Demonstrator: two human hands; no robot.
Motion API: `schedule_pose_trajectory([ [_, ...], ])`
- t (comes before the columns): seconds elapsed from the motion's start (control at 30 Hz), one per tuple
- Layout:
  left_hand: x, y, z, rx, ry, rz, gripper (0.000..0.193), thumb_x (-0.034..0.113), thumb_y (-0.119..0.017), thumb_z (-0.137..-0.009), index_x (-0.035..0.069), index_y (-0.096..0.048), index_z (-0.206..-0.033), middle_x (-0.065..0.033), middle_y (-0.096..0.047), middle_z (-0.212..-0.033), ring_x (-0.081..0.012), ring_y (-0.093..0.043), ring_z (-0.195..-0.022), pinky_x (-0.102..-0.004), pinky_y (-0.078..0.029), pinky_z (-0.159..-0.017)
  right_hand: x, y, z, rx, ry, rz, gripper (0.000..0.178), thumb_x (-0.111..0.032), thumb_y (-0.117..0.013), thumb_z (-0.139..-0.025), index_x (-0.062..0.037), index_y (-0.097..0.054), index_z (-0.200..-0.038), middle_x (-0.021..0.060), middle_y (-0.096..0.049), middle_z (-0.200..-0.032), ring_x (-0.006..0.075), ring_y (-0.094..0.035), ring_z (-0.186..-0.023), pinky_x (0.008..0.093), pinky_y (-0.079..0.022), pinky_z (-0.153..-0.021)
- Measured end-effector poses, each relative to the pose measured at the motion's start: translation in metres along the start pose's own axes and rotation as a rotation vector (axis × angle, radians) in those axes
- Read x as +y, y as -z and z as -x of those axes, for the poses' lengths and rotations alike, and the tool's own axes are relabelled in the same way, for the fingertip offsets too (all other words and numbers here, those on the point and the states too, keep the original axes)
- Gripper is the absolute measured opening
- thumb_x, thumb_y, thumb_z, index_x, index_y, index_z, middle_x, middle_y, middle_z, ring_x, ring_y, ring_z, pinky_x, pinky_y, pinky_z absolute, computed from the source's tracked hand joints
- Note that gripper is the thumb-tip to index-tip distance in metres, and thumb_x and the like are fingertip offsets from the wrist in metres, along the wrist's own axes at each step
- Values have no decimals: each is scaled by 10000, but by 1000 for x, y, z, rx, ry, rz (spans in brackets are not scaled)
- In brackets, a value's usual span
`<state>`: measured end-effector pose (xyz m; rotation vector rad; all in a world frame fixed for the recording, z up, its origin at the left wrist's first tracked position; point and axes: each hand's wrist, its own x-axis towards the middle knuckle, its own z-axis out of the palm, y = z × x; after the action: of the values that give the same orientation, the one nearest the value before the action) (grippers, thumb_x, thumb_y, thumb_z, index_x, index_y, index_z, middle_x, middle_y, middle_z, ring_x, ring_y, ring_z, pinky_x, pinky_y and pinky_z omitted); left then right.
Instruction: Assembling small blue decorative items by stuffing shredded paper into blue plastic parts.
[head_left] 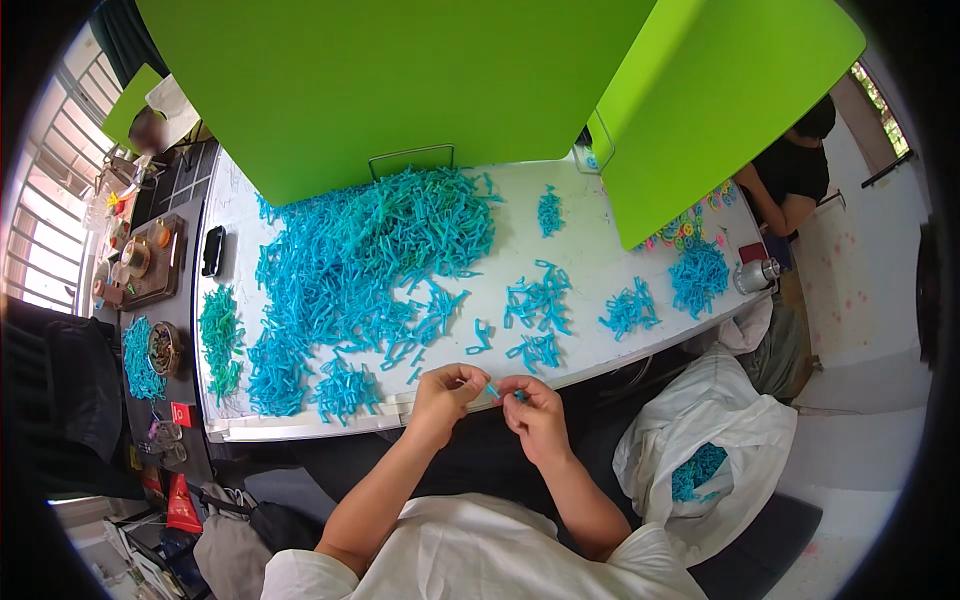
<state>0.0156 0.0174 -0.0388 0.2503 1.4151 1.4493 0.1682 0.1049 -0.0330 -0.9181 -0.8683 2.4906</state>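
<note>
My left hand (446,402) and my right hand (538,417) meet just off the table's front edge, thumbs and forefingers pinched. Between the fingertips is a small blue plastic piece (493,390), slim and clip-like; its exact kind is too small to tell. More blue shows among the right fingers. Nearest beyond the hands lie a small cluster of similar blue pieces (535,351) and a few loose ones (480,337). A large heap of these blue pieces (370,240) covers the left half of the white table (590,240).
Green panels (400,80) stand along the table's back. Smaller blue piles (699,278) lie right, greenish ones (220,340) left. A metal cylinder (757,275) sits at the right edge. A white sack (740,420) holding blue pieces stands right. Another person (800,165) sits beyond.
</note>
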Motion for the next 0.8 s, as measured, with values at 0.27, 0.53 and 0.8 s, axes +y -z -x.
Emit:
schedule_pose_trajectory([
  [0.27, -6, -11, -2, 156, -434, -576, 92, 89, -691, -864, 39, -680, -941, -43, -602, -762, -155, -550, -635, -296, -423, -540, 7, -5, -7, 197, 661, 754, 108, -14, -750, -834, -15, -719, -938, -2, -658, -888, 67, -545, -742, 212, -433, -658],
  [0.53, -6, -4, -35, 385, -691, -1121, 159, 63, -744, -763, 53, -671, -903, -109, -601, -857, -334, -635, -763, -405, -499, -616, -4, 2, -2, 293, 255, 320, 154, -40, -722, -887, -4, -713, -1036, -37, -621, -787, 7, -420, -589, 175, -308, -507],
  [0.8, 16, -2, 6, 209, -590, -616, 134, -45, -708, -809, 10, -682, -929, -115, -710, -811, -219, -699, -736, -319, -533, -645, -21, -8, 6, 207, 322, 516, 199, -17, -728, -862, -13, -717, -1061, -40, -620, -811, 22, -487, -680, 178, -376, -594],
])
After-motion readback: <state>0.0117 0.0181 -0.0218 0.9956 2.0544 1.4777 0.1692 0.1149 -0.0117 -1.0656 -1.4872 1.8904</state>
